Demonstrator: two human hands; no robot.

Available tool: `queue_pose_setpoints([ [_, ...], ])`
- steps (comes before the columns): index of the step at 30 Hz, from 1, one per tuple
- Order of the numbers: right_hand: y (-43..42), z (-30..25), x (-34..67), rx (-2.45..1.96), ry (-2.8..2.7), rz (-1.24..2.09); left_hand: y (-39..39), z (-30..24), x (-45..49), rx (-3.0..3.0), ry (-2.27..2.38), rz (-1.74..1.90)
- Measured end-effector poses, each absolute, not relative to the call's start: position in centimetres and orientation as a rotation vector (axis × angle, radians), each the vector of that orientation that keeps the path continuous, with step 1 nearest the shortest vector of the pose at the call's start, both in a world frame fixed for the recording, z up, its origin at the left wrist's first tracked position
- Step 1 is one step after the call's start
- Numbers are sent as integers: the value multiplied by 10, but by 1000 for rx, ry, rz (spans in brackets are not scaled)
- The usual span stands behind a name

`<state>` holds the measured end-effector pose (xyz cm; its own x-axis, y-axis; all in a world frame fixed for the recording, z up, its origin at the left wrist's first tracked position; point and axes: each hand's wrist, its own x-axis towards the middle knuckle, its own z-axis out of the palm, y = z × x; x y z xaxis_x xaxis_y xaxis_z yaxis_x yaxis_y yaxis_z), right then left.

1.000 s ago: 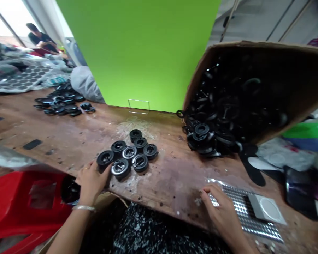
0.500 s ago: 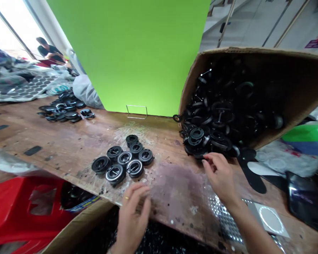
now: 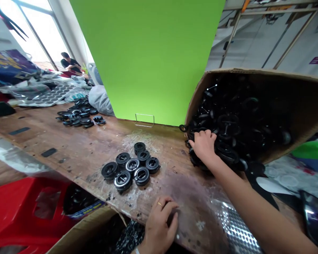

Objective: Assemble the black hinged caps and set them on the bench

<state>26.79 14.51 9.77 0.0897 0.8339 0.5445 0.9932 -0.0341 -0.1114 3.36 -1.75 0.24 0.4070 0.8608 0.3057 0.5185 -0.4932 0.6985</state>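
My right hand [image 3: 204, 144] reaches into the mouth of a tipped cardboard box [image 3: 294, 102] full of black round plastic parts [image 3: 228, 123]; its fingers curl down onto the pile, and I cannot make out what they grip. My left hand [image 3: 161, 220] rests at the near edge of the wooden table [image 3: 76, 141], fingers curled, with a ring on one finger and nothing seen in it. A cluster of several black round parts [image 3: 131, 165] lies on the table between the hands, left of centre.
A green board [image 3: 148, 56] stands behind the table. Another heap of black parts [image 3: 78, 116] lies far left. A perforated shiny sheet [image 3: 235, 229] lies near right. A red plastic stool [image 3: 21, 211] and a cardboard box [image 3: 79, 233] sit below the table edge. A person [image 3: 69, 63] sits far back.
My right hand moved from the perforated sheet up to the box and onto the pile of parts. My left hand left the cluster and moved right along the table's near edge.
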Motion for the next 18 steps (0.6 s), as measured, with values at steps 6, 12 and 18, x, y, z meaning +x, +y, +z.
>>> queue_pose_setpoints([
  [6, 155, 117, 256, -1768, -1850, -331, -21, 2, 33, 2114, 1170, 893],
  [12, 62, 127, 233, -1494, -1799, 256, -11, 8, 25, 1543, 1051, 1011],
  [18, -41, 98, 216, -1316, -1516, 1330, -3, 35, 22, 617, 751, 819],
])
